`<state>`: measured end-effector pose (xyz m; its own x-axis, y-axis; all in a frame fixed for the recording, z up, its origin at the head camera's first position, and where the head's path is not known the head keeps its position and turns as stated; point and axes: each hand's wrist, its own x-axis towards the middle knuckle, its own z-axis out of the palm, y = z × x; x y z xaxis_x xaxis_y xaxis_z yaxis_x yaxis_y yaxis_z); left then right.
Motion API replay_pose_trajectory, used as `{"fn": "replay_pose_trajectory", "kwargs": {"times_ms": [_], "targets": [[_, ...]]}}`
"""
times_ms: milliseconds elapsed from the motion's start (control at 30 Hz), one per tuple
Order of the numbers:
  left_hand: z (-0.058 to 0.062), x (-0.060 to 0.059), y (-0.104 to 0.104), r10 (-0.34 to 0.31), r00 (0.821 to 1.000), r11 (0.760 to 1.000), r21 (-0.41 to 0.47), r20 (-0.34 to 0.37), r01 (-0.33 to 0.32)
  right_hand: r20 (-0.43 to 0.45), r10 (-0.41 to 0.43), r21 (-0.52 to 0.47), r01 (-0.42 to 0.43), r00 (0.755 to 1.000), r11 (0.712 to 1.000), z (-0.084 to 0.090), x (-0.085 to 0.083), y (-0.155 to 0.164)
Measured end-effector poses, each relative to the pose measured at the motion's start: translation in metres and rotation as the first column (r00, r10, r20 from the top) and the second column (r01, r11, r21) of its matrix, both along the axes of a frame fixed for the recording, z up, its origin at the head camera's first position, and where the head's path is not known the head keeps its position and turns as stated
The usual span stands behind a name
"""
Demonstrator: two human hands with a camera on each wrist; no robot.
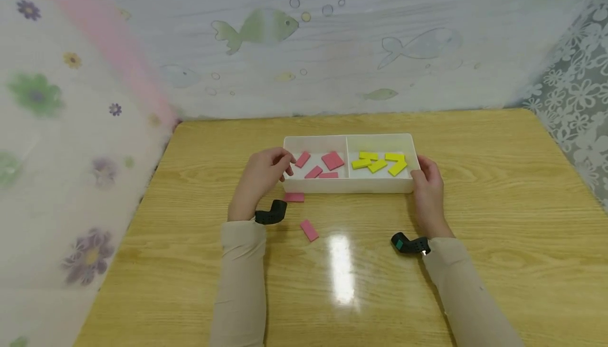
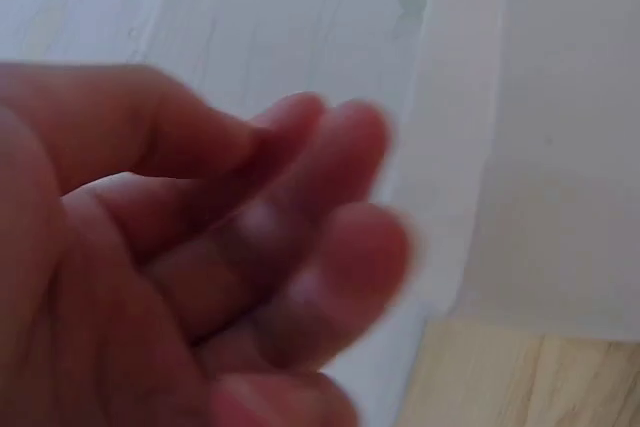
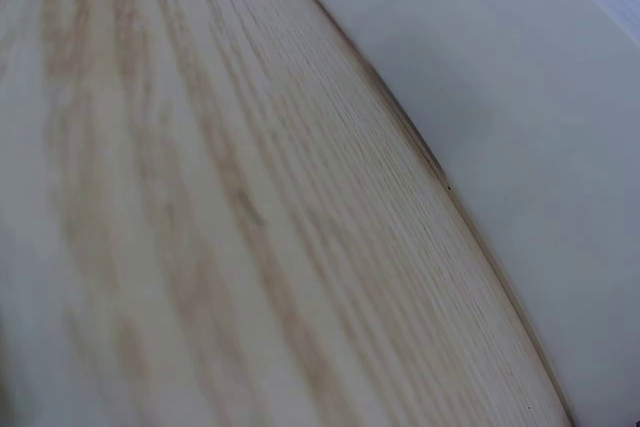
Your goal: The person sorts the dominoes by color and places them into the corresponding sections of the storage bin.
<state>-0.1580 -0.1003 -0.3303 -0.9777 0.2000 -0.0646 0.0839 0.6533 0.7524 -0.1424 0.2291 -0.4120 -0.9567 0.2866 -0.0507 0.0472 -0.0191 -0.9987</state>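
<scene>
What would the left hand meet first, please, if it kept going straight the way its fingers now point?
Probably the pink tiles in the left compartment of the white divided tray. The left hand is at the tray's left end, fingers curled toward them; nothing shows between, though depth is hard to judge.

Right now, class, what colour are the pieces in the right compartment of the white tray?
Yellow: the pieces in the tray show best in the head view.

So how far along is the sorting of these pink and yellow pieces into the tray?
Mostly done. Four pink pieces lie in the white tray's left compartment, yellow pieces in its right. The left hand is at the tray's left end, the right hand against its right. Two loose pink pieces remain on the table.
</scene>
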Motion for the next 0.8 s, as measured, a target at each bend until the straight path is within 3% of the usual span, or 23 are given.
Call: {"fn": "replay_pose_trajectory", "kwargs": {"times_ms": [133, 267, 500, 800], "targets": [[0.005, 0.004, -0.002, -0.049, 0.989, 0.997, -0.055, 0.14, 0.058, 0.004, 0.001, 0.013, -0.001, 1.0, 1.0, 0.0, 0.0, 0.0], [0.008, 0.007, -0.003, -0.09, 0.974, 0.992, -0.072, 0.208, 0.107, 0.014, 0.004, 0.025, -0.005, 1.0, 1.0, 0.001, 0.0, 0.001], [0.007, 0.006, -0.004, -0.148, 0.956, 0.962, -0.189, 0.254, 0.199, 0.01, -0.006, 0.008, 0.006, 1.0, 1.0, 0.001, -0.001, 0.002], [-0.001, 0.004, -0.005, -0.104, 0.96, 0.967, -0.198, 0.261, 0.158, 0.015, 0.0, -0.014, 0.001, 1.0, 1.0, 0.003, 0.001, 0.0]]}}
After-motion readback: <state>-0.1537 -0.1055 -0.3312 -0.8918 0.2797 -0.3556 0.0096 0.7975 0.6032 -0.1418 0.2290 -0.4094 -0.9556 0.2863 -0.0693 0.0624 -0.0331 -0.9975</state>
